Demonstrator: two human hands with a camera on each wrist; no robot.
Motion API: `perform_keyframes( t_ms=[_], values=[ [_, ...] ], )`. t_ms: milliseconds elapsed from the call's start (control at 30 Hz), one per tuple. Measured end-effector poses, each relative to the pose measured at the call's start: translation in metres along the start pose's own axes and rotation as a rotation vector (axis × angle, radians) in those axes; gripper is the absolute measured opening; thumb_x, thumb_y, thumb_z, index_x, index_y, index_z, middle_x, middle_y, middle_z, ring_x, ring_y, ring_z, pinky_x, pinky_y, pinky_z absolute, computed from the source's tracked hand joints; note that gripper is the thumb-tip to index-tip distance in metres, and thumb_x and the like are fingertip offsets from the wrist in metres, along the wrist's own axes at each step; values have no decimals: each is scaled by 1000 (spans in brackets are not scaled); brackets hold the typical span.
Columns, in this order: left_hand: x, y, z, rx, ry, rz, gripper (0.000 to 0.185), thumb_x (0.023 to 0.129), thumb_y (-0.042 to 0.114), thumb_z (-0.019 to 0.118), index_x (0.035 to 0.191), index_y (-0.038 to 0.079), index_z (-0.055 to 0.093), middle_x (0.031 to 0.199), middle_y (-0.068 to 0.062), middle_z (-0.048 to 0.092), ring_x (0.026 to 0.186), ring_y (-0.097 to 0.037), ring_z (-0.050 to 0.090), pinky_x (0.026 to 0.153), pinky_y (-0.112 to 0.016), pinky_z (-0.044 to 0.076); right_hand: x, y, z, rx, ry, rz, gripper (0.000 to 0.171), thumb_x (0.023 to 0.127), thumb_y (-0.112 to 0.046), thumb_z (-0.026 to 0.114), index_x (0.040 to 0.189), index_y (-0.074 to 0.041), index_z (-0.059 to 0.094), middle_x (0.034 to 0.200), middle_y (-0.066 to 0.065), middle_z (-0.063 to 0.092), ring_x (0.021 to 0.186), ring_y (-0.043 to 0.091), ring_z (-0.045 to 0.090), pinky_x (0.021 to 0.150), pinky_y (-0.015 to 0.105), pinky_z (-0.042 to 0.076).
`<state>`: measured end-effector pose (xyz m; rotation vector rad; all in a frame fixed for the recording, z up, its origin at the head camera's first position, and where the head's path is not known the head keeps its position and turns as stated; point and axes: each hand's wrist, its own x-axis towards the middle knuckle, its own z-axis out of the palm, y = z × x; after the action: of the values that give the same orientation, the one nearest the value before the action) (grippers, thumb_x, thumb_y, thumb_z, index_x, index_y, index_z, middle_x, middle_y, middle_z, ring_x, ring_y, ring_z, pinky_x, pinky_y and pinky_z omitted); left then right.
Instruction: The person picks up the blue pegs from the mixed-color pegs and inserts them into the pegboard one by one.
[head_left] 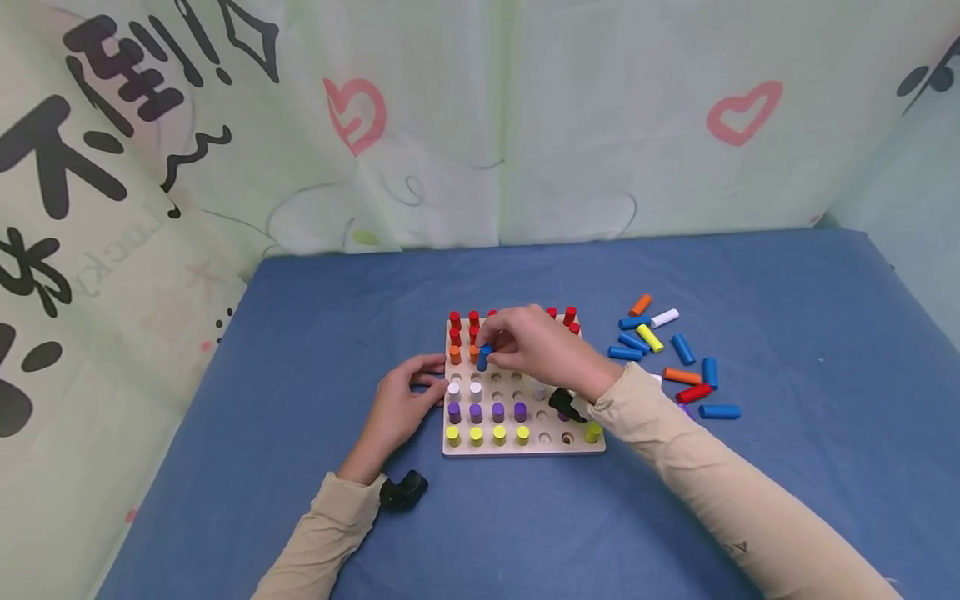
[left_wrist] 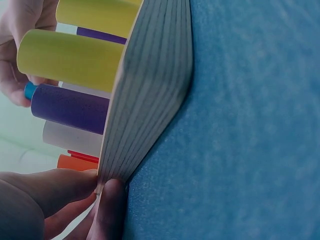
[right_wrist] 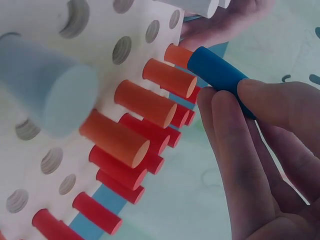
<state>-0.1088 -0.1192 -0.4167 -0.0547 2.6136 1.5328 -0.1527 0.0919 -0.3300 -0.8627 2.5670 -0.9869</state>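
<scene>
Over pegboard [head_left: 557, 446] | blue peg [head_left: 483, 357]: short smooth cylinder; pinched by right hand [head_left: 542, 346] | left hand [head_left: 401, 406] fingers straight, steadying board edge

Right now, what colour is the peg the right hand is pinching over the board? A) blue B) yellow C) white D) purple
A: the right hand pinches a blue peg just above the wooden pegboard, and the right wrist view shows it too.
</scene>
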Motion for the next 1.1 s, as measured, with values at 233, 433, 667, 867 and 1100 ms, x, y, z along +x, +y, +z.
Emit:
perform_keyframes(
  t_ms=[233, 433, 667, 867, 1100],
  values=[
    [0, -1, 0, -2, -2, 3, 38, 93, 11, 68, 131, 9, 63, 119, -7, 67, 95, -18, 67, 75, -28, 60, 6, -2, 2, -8, -17, -16, 17, 88, 0, 70, 105, -1, 73, 101, 7, 72, 91, 16, 70, 82, 30, 59],
    [-1, 0, -1, -12, 0, 11, 37, 93, 11, 68, 130, 9, 63, 119, -7, 68, 95, -18, 68, 75, -29, 60, 10, -4, 5, 14, -36, -23, 18, 89, -1, 70, 106, -1, 73, 101, 7, 73, 90, 16, 72, 82, 29, 58],
    [0, -1, -1, -19, -1, 22, 36, 93, 10, 68, 129, 8, 64, 118, -7, 68, 94, -18, 68, 74, -28, 60, 13, -7, 8, 4, -42, -38, 17, 88, -1, 72, 105, 0, 73, 100, 9, 73, 88, 15, 71, 81, 28, 59],
    [0, -3, -1, -26, 0, 51, 36, 92, 8, 68, 128, 7, 64, 117, -10, 68, 93, -19, 69, 73, -29, 60, 17, -10, 10, -18, -57, -46, 15, 88, -1, 72, 103, -1, 73, 97, 7, 73, 88, 15, 71, 81, 27, 58],
    [1, -4, -1, -25, 2, 52, 36, 92, 9, 69, 128, 7, 64, 117, -9, 69, 93, -19, 69, 73, -28, 60, 22, -10, 13, -28, -76, -56, 14, 89, -1, 71, 103, -1, 74, 96, 7, 73, 88, 14, 70, 81, 26, 58]
  ],
)
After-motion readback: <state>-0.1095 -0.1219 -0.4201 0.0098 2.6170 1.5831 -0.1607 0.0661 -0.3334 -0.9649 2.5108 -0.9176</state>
